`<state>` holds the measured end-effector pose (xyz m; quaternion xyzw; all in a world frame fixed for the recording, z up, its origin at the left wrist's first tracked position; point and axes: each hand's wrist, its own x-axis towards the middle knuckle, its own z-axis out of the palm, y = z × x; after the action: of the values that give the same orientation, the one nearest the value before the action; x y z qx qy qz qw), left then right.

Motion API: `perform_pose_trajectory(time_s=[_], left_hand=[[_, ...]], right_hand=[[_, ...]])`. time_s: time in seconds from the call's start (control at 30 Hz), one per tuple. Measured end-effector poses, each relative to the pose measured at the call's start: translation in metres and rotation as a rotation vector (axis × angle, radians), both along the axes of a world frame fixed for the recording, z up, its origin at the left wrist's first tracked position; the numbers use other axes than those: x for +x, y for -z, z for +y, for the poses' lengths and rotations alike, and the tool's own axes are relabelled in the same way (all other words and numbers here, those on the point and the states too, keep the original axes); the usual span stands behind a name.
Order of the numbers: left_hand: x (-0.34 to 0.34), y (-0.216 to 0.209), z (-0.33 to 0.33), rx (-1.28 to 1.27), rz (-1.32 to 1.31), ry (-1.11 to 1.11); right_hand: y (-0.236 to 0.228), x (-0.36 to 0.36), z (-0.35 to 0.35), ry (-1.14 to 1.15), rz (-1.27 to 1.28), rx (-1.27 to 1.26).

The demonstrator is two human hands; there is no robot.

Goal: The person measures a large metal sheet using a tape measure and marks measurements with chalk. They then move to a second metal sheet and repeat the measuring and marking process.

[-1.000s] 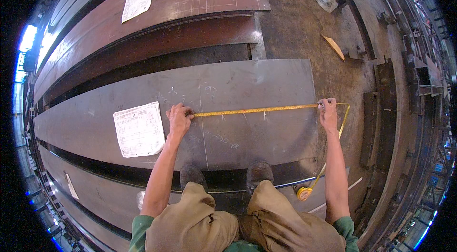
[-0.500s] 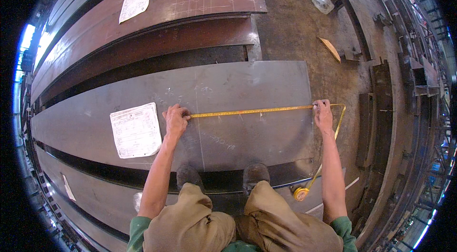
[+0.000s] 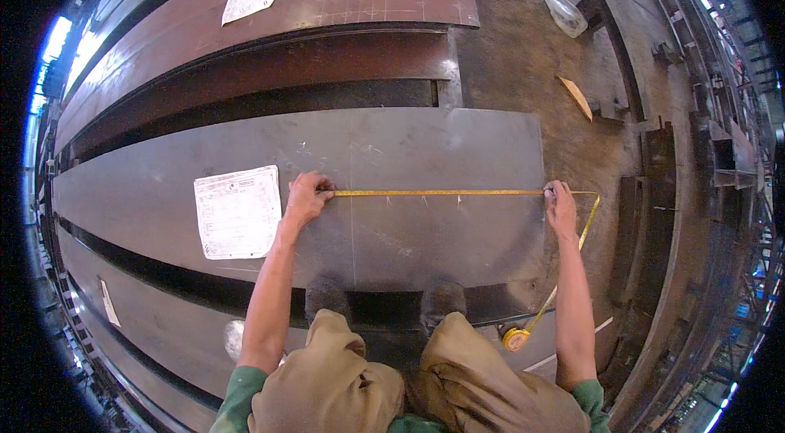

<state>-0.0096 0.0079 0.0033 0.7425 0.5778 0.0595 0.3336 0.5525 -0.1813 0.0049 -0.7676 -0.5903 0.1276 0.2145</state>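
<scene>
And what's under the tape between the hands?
Under the yellow tape is the grey plate; short white marks show beside the tape. What it directly covers cannot be seen.

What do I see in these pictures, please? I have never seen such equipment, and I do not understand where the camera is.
There is no machine: a person works bare-handed. The camera is worn on the head, looking down, and its wide lens bends straight edges. In front lies a long grey metal surface with white paper and pale marks on it. The left hand and the right hand hold a yellow measuring tape stretched between them; its round case is lower in the view.
</scene>
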Motion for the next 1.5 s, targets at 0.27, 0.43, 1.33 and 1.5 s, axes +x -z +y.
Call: perform_pose_trajectory(time_s=[0.27,0.43,1.33,1.5], left_hand=[[-0.001,-0.003,-0.006,0.098,0.019,-0.029],[0.009,-0.005,-0.006,0.116,0.067,-0.024],[0.007,0.001,-0.004,0.154,0.1,-0.026],[0.005,0.008,-0.003,0.185,0.092,-0.01]], right_hand=[[0.002,-0.012,0.002,-0.015,0.038,0.0],[0.005,-0.008,0.001,-0.009,0.016,0.001],[0.003,-0.011,0.006,0.029,0.001,-0.061],[0.003,-0.013,0.006,0.045,-0.029,-0.079]])
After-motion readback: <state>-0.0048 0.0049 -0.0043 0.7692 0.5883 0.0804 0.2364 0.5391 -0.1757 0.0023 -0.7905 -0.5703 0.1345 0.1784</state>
